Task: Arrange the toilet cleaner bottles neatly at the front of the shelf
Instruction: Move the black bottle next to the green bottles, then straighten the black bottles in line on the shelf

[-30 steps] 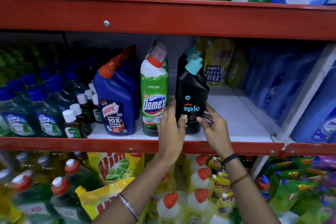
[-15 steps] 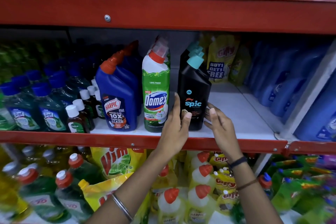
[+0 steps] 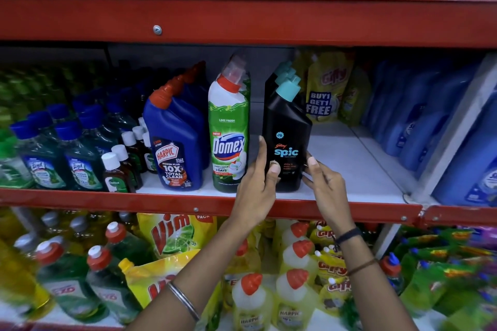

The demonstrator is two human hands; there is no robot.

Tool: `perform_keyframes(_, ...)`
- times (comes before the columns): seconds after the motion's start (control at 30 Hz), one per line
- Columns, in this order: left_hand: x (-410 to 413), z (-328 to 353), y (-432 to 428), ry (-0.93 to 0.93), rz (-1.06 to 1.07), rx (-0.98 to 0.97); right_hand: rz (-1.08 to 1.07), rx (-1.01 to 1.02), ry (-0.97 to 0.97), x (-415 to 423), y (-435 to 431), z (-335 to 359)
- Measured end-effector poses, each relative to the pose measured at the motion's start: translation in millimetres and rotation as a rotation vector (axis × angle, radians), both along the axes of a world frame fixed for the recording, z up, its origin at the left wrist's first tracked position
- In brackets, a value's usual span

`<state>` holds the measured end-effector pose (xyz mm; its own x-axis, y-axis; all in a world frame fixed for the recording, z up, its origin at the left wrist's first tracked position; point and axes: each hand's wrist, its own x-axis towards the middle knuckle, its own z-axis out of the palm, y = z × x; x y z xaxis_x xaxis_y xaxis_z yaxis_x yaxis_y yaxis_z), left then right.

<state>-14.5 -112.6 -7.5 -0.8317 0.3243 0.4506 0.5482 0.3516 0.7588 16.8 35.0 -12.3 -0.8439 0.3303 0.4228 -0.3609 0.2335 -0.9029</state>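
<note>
I am looking at the black plastic toilet cleaner bottle with the teal cap (image 3: 286, 142). It is standing up straight near the front edge of the white shelf board with the red metal lip (image 3: 349, 169), at about 12 o'clock from my hands.

My left hand (image 3: 256, 185) is spread open, with its fingers lying flat against the bottle's left side and the thumb in front of the label. My right hand (image 3: 324, 183) is loosely open too, fingertips just touching the lower right side. Neither hand is squeezing or lifting.

I am thinking this bottle is full, so it is probably a bit heavy at the bottom. The plastic looks hard, dull and smooth, so it could slip a little. It is wide low down and thin at the bent neck, so I am guessing the fat lower part is the best place to hold, one hand on each side. Pushing near the cap could tip it.

At 9 o'clock from it, with a small gap, is standing the green and white plastic bottle with the red collar and clear cap (image 3: 228, 137). Further left is the shiny blue plastic bottle with the orange cap (image 3: 176, 148). More black bottles are lined up behind mine.
</note>
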Motion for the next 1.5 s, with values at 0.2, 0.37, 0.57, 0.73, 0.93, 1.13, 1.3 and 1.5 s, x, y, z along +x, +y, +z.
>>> perform_keyframes(0.2,-1.1,-0.7,-2.7,-0.002,-0.007,0.007,-0.019,0.024,-0.004,1.0,-1.6,1.5)
perform_keyframes(0.37,13.3,1.7,-11.0,0.045,0.041,0.143,-0.264,-0.030,0.074,6.9,-11.3,-8.9)
perform_keyframes(0.57,19.9,-6.2,-47.2,0.124,0.284,0.384,-0.165,-0.005,0.227,28.3,-74.2,-14.1)
perform_keyframes(0.73,-3.0,-3.8,-66.1,0.067,0.203,0.288,0.048,0.072,0.040,2.5,-118.0,-7.6)
perform_keyframes(0.93,-11.4,2.7,-81.0,-0.002,0.138,0.257,0.072,-0.067,0.002,-18.9,-126.7,-3.3)
perform_keyframes(1.13,-14.8,2.6,-87.3,-0.023,0.094,0.264,0.073,-0.080,0.039,-21.8,-130.0,-2.5)
perform_keyframes(1.3,-17.6,2.3,-88.4,-0.021,0.085,0.242,0.035,-0.054,0.035,-22.9,-130.6,-2.3)
perform_keyframes(1.5,-8.6,-3.3,-100.0,0.083,0.087,0.288,-0.229,-0.020,0.155,-16.5,-156.0,-10.4)
